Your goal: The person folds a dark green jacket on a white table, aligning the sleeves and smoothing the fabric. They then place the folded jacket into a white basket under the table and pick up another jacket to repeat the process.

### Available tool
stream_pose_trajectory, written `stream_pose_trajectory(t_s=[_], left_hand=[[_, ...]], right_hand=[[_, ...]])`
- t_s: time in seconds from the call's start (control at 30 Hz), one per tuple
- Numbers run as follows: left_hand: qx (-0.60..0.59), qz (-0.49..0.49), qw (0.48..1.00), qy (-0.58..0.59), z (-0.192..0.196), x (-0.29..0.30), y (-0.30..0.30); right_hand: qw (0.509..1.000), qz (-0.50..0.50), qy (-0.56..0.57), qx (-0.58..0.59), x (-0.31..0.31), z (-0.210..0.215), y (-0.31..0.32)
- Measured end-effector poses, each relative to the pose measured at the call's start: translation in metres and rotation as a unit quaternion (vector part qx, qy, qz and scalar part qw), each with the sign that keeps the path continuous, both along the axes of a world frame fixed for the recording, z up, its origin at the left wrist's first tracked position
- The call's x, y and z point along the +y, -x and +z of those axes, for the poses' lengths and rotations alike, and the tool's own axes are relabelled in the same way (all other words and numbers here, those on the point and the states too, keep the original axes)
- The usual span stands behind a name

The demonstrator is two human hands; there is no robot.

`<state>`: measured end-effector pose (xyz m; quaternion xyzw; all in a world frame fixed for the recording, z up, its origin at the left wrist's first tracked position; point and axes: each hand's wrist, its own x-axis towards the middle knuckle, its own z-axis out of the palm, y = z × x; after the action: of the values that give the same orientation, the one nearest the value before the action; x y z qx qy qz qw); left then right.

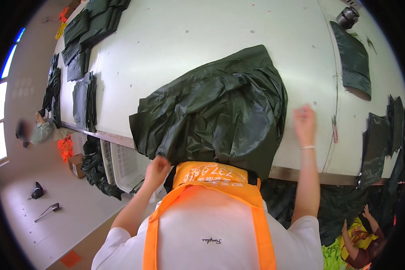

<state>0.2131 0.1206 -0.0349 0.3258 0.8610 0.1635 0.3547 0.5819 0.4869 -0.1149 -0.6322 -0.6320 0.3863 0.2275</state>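
A large dark green piece of shiny coated fabric (pixel 211 110) lies rumpled on the white table (pixel 166 49), with its near edge against my orange apron (pixel 211 173). At its lower left edge is my left hand (pixel 158 168), closed, with the fingertips at the fabric's border and apparently pinching it. My right hand (pixel 304 118) is over the table, to the right of the fabric and apart from it. Motion blurs its fingers, so whether it is open or closed cannot be told. A small pair of snips (pixel 335 129) lies to the right of that hand.
Folded dark green stacks (pixel 92 27) and a smaller pile (pixel 84 101) occupy the table's left. More green pieces (pixel 353 60) lie at the right, near a metal object (pixel 347 18). White crates (pixel 126 166) stand below the left edge. Other people (pixel 362 240) work at lower right and far left.
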Motion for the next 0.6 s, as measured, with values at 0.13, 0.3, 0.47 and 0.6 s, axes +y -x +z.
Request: stream_pose_trajectory(t_s=[0.13,0.3,0.47,0.6], left_hand=[[-0.019,-0.007,0.98,-0.199,-0.011,0.142,-0.041],[-0.579,0.237,0.758,-0.186,0.014,0.209,-0.05],[-0.451,0.148,0.844,-0.251,0.025,0.13,-0.034],[-0.452,-0.034,0.882,-0.131,0.128,0.051,-0.064]], right_hand=[[0.994,0.099,-0.045,0.02,-0.065,-0.014,0.113],[0.886,0.351,-0.087,0.289,-0.167,0.083,0.162],[0.84,0.356,0.204,0.355,-0.218,0.118,0.112],[0.955,0.197,-0.092,0.203,-0.219,0.091,0.083]])
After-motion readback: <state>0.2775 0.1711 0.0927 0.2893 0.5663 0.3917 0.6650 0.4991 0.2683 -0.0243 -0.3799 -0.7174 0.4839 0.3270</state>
